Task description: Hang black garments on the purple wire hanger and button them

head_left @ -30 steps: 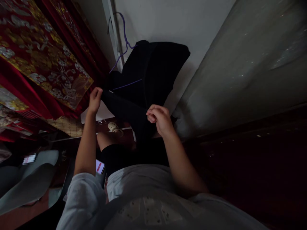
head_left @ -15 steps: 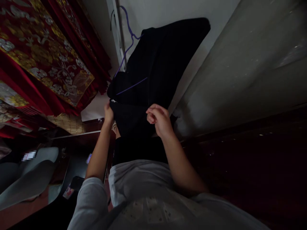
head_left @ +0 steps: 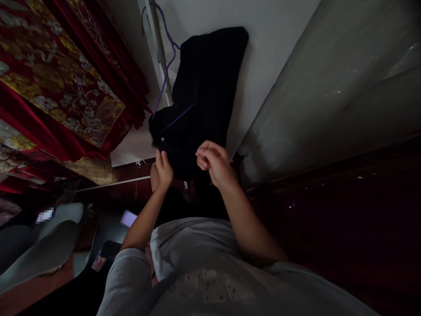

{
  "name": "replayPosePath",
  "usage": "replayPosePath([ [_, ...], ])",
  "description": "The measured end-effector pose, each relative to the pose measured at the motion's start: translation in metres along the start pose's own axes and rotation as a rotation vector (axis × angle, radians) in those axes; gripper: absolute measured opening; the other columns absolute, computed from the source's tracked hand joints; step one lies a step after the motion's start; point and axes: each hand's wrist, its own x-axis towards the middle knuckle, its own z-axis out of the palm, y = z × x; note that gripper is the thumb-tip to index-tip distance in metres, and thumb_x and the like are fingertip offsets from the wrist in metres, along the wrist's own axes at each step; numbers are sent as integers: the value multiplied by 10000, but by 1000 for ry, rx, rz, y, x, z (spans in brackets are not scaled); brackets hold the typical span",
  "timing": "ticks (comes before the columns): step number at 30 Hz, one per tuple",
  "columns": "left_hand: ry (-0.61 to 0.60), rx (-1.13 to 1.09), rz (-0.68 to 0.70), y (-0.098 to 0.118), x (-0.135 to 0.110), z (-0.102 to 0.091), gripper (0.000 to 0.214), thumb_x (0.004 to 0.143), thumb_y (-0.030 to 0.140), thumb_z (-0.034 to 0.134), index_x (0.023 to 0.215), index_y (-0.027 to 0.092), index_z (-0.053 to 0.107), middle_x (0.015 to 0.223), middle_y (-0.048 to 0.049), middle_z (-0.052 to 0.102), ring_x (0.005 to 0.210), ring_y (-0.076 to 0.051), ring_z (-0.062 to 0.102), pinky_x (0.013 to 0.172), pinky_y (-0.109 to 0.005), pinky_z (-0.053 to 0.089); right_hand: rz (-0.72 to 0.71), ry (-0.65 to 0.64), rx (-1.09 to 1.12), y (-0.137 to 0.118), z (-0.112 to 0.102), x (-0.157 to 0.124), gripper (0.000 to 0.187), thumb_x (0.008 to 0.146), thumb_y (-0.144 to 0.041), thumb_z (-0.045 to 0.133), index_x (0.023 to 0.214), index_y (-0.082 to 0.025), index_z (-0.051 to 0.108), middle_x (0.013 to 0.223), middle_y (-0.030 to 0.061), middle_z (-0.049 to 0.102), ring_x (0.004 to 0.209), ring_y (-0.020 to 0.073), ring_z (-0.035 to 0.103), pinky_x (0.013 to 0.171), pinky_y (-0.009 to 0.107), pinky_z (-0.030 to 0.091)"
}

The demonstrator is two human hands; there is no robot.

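A black garment [head_left: 210, 83] hangs in front of me on a purple hanger [head_left: 167, 66], its dark folds hard to tell apart. Part of the hanger's purple bar shows across the cloth. At the garment's lower left edge, my left hand [head_left: 164, 170] has its fingers pressed together on the fabric, below a small white tag [head_left: 162, 139]; its thumb is hidden. Lower right, my right hand [head_left: 215, 162] is curled with thumb and fingertips in a pinch against the dark cloth. The fabric in that pinch is barely visible.
Red and gold embroidered cloth [head_left: 72, 74] hangs at the left. A pale metal post [head_left: 156, 39] stands behind the hanger, against a white wall [head_left: 279, 30]. A grey plastic-like sheet [head_left: 329, 87] covers the right. A grey chair [head_left: 59, 237] and a lit phone [head_left: 130, 219] are lower left.
My left hand has moved right and slightly down, toward my right hand. The garment's far right part has swung left and looks narrower. My right hand has barely shifted.
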Motion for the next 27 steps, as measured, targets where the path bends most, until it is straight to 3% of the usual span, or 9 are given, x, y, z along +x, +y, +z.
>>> replayPosePath([
  [3,26,7,-31,-4,-18,21,498,1054,648,368,1065,222,626,1105,-130,673,1190,-285,627,1053,-432,502,30,-23,-62,8,-1,2,219,820,-356,683,692,-200,597,504,-59,417,447,72,365,453,215,264],
  [7,-125,66,-149,-10,-44,39,458,1037,582,356,1018,217,632,998,-134,668,1050,-297,642,975,-474,523,-39,50,-234,26,-5,6,197,815,-393,702,868,-208,661,713,-3,609,655,126,548,602,243,434],
  [9,-134,64,-96,-8,-52,37,451,1036,566,368,1111,227,656,1070,-144,675,1150,-312,623,1055,-504,486,-130,52,-390,34,-7,7,334,791,-396,759,1065,-221,683,1046,58,705,944,185,638,850,323,522],
  [11,-201,59,21,1,-52,30,432,1020,558,433,1192,243,674,1137,-150,677,1263,-334,581,1133,-534,429,-171,-22,-512,39,-8,6,507,788,-428,798,1233,-232,653,1317,104,660,1219,250,606,1090,423,465],
  [14,-318,69,183,23,-41,18,403,981,538,551,1186,227,704,1179,-170,671,1337,-378,531,1184,-574,382,-130,-168,-534,39,-10,4,617,862,-504,755,1391,-238,584,1489,125,579,1419,285,514,1236,473,349],
  [17,-287,79,271,46,-25,12,364,1003,529,553,1017,207,722,1272,-179,617,1343,-378,514,1199,-576,380,-106,-252,-522,35,-13,3,640,894,-505,731,1449,-239,555,1497,113,585,1409,285,536,1221,459,377],
  [20,-260,27,337,56,-16,14,405,1043,534,514,929,194,702,1443,-162,499,1413,-351,461,1242,-545,347,-67,-273,-538,35,-13,9,508,862,-474,764,1275,-194,670,1264,107,712,1206,279,653,1102,432,473],
  [23,-212,-54,306,51,-9,17,425,1038,605,508,1117,224,680,1512,-134,452,1483,-321,406,1273,-509,310,-21,-217,-403,35,-7,24,365,832,-473,762,1040,-175,725,1062,75,750,1031,236,684,979,369,519],
  [27,-107,-182,96,40,3,10,613,1036,735,296,1462,320,447,1523,-121,463,1380,-268,533,1115,-440,490,152,-236,-228,22,3,48,249,744,-345,776,925,-181,729,855,28,725,803,185,660,722,278,527],
])
